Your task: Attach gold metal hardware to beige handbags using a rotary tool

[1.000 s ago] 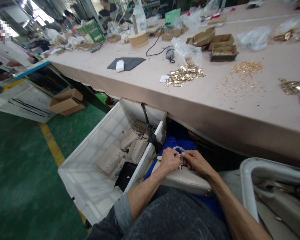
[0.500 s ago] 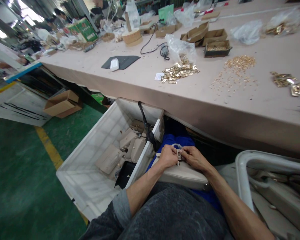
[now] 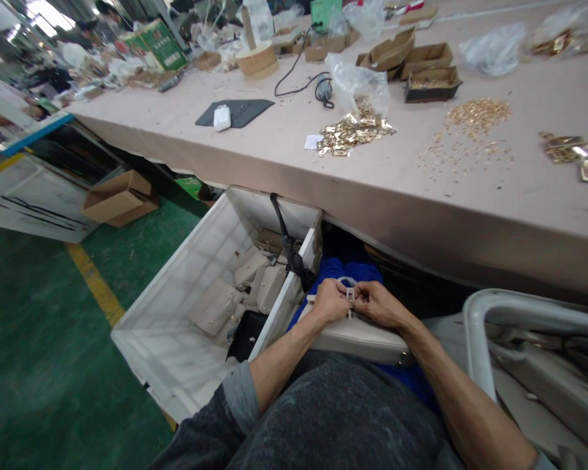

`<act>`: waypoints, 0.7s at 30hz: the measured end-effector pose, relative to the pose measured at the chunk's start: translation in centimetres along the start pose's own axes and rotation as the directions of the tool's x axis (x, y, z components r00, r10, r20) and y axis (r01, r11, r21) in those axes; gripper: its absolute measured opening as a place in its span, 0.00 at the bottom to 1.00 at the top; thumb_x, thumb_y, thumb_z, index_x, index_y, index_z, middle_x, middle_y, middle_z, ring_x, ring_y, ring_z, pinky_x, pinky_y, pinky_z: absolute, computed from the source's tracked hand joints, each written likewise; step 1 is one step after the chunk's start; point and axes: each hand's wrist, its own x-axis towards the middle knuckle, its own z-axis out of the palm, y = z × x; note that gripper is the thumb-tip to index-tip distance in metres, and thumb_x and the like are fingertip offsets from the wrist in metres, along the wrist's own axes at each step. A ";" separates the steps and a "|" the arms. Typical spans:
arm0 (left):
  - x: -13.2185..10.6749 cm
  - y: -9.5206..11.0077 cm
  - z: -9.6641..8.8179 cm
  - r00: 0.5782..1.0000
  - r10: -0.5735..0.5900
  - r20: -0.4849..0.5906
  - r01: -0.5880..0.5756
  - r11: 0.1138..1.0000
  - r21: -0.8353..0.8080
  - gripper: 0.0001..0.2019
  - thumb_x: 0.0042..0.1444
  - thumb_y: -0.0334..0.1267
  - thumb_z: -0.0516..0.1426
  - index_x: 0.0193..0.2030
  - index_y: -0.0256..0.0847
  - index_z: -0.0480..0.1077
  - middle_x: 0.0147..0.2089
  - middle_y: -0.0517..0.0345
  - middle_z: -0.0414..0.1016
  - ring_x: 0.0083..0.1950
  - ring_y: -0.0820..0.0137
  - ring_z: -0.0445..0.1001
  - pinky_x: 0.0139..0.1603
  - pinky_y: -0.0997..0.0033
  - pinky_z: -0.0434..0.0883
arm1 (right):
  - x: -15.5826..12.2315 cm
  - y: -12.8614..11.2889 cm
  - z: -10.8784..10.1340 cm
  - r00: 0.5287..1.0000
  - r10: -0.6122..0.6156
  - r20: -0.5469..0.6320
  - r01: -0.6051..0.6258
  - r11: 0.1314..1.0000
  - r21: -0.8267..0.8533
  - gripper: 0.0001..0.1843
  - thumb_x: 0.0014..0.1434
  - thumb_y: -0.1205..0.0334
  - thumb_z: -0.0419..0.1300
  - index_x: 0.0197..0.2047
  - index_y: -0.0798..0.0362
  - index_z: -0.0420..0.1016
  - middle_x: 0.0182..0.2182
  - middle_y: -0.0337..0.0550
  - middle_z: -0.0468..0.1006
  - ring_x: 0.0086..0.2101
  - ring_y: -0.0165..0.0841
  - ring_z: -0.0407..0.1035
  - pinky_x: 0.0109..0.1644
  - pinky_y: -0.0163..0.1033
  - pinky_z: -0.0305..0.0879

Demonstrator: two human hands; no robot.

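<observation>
We see the long pink table [image 3: 470, 189], gold fittings [image 3: 355, 134] scattered near its front edge; under that edge, a white crate [image 3: 176, 307] holds beige bags [image 3: 215, 314]. Our left hand [image 3: 329, 301] and right hand [image 3: 379, 305] pinch a small clasp [image 3: 350, 299] atop the beige bag [image 3: 357, 339] on our lap.

Looking like a bag-making workshop or small factory floor: long pink worktable [image 3: 284, 156] strewn with heaps of gold metal fittings [image 3: 355, 134] and open cardboard boxes [image 3: 431, 81]; just below its near edge, a white plastic crate [image 3: 176, 352] holding beige handbags [image 3: 215, 313]; left of the table, green painted floor [image 3: 39, 365] carrying a yellow line [image 3: 95, 284].
</observation>
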 end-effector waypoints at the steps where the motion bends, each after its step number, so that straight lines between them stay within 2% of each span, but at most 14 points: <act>1: 0.0 0.0 0.0 1.000 -0.002 -0.003 0.002 1.000 -0.001 0.06 0.41 0.28 0.66 0.30 0.35 0.80 0.24 0.59 0.77 0.31 0.67 0.76 0.29 0.74 0.64 | 0.0 -0.2 0.0 1.000 -0.003 -0.006 0.003 0.999 -0.032 0.10 0.52 0.57 0.62 0.31 0.55 0.74 0.25 0.37 0.70 0.27 0.30 0.60 0.29 0.36 0.53; 4: -0.1 0.2 -0.2 1.000 -0.011 -0.025 0.011 1.000 0.005 0.08 0.41 0.27 0.66 0.31 0.34 0.81 0.25 0.59 0.77 0.30 0.67 0.75 0.29 0.73 0.64 | 0.0 -0.6 0.0 1.000 -0.015 -0.006 0.014 0.998 -0.063 0.11 0.53 0.55 0.63 0.30 0.54 0.73 0.25 0.38 0.71 0.27 0.31 0.61 0.29 0.35 0.54; 6: -0.1 0.4 -0.3 0.999 -0.020 -0.040 0.020 1.000 0.014 0.10 0.40 0.25 0.65 0.33 0.33 0.81 0.25 0.59 0.77 0.30 0.68 0.74 0.30 0.73 0.64 | 0.0 -0.6 0.0 1.000 0.013 -0.008 -0.013 1.000 -0.001 0.16 0.58 0.48 0.63 0.30 0.54 0.73 0.23 0.38 0.71 0.25 0.31 0.61 0.27 0.35 0.53; 9: -0.1 0.6 -0.4 0.999 -0.027 -0.045 0.028 0.999 0.018 0.12 0.41 0.23 0.63 0.35 0.34 0.81 0.26 0.59 0.77 0.31 0.67 0.74 0.32 0.72 0.67 | 0.0 -0.4 0.0 0.994 0.110 0.019 -0.111 0.981 0.159 0.32 0.69 0.34 0.48 0.28 0.53 0.72 0.19 0.40 0.68 0.19 0.31 0.59 0.24 0.36 0.52; 11: -0.1 0.6 -0.5 0.999 -0.030 -0.044 0.031 0.999 0.013 0.12 0.42 0.23 0.62 0.36 0.34 0.81 0.27 0.57 0.78 0.32 0.67 0.75 0.34 0.72 0.68 | 0.0 0.0 0.0 0.992 0.124 0.038 -0.129 0.971 0.202 0.38 0.70 0.30 0.42 0.29 0.53 0.72 0.18 0.40 0.67 0.18 0.31 0.59 0.23 0.36 0.52; 16: -0.2 0.4 -0.3 0.999 -0.038 0.004 0.039 0.998 -0.041 0.09 0.48 0.26 0.65 0.38 0.32 0.80 0.32 0.53 0.81 0.34 0.66 0.78 0.35 0.73 0.71 | 0.3 0.8 0.1 1.000 -0.016 -0.023 0.018 0.996 0.093 0.31 0.68 0.32 0.53 0.30 0.52 0.69 0.22 0.36 0.67 0.22 0.29 0.59 0.26 0.35 0.52; 21: -1.2 1.5 -0.1 0.993 -0.040 0.108 0.054 0.990 -0.127 0.12 0.58 0.34 0.63 0.48 0.35 0.79 0.35 0.53 0.82 0.28 0.71 0.78 0.34 0.74 0.75 | 0.3 0.7 0.0 0.990 -0.086 -0.110 0.094 0.993 0.077 0.32 0.68 0.31 0.51 0.28 0.52 0.68 0.23 0.37 0.66 0.26 0.31 0.58 0.30 0.37 0.54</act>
